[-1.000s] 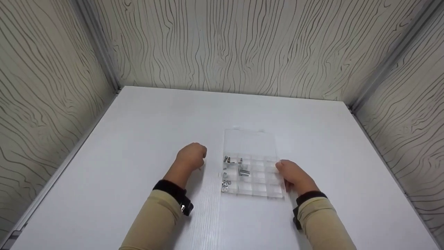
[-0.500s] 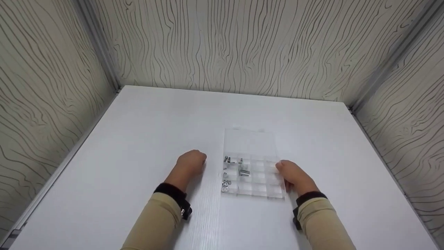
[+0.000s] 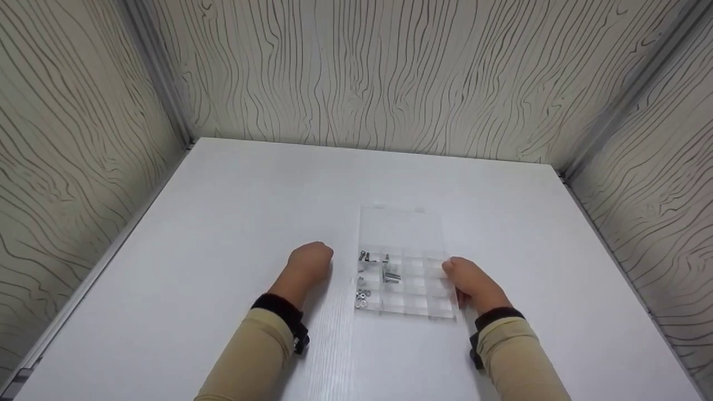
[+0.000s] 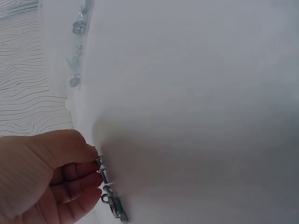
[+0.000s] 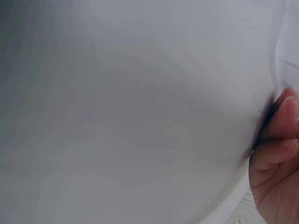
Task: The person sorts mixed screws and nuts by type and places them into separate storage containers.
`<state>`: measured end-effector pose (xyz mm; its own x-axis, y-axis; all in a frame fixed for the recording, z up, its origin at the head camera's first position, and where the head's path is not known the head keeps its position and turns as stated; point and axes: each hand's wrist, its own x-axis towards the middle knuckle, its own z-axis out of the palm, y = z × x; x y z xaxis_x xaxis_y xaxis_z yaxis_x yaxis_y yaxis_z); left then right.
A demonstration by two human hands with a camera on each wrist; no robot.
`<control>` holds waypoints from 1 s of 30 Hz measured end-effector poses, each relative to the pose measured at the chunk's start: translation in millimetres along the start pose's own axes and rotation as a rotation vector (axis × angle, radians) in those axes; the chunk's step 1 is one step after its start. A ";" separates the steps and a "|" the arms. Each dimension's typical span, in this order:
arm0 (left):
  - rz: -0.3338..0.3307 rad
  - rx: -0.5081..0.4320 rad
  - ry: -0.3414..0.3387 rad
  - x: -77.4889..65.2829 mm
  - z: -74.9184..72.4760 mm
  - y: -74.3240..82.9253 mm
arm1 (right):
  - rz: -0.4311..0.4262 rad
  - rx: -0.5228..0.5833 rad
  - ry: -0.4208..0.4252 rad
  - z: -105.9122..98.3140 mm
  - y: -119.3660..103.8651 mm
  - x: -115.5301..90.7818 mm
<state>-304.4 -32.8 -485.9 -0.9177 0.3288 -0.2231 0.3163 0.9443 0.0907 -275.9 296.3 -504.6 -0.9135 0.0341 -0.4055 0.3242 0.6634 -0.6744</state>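
A clear plastic compartment box [image 3: 415,301] lies on the white table with its lid [image 3: 400,227] folded back on the far side. Silver bolts [image 3: 392,277] and nuts [image 3: 362,301] sit in some of its left compartments. My right hand [image 3: 470,278] grips the box's right edge, thumb on top. To the left of the box, low at the tabletop, is my left hand [image 3: 311,260]. In the left wrist view its thumb and forefinger pinch a small metal fastener [image 4: 99,161]. Several more metal fasteners [image 4: 113,203] lie in a row by its fingertips, hidden behind the hand in the head view.
The white table [image 3: 278,184] meets wood-grain patterned panels [image 3: 356,72] at the back and both sides. Grey metal posts [image 3: 159,72] stand at the back corners. Dark straps [image 3: 276,309] circle both wrists.
My left hand has come down and nearer to me beside the box, then shifted slightly right. The right hand and the box have stayed in place.
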 end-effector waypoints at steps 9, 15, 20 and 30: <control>0.084 -0.083 0.095 1.2 -9.2 14.0 | -0.019 -0.043 0.005 -1.6 2.2 1.9; 0.186 -0.149 0.209 -0.7 -12.8 27.6 | -0.034 -0.079 0.013 -0.7 1.5 1.8; 0.251 -0.173 0.275 -3.1 -11.8 36.5 | -0.044 -0.091 0.020 -0.2 0.6 1.0; 0.255 -0.118 0.245 -3.6 -8.0 48.6 | -0.026 -0.066 0.016 -0.6 -0.8 0.3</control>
<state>-287.6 11.8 -472.9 -0.8476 0.5274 0.0584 0.5256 0.8196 0.2281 -276.6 296.2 -503.8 -0.9253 0.0280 -0.3781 0.2839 0.7122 -0.6420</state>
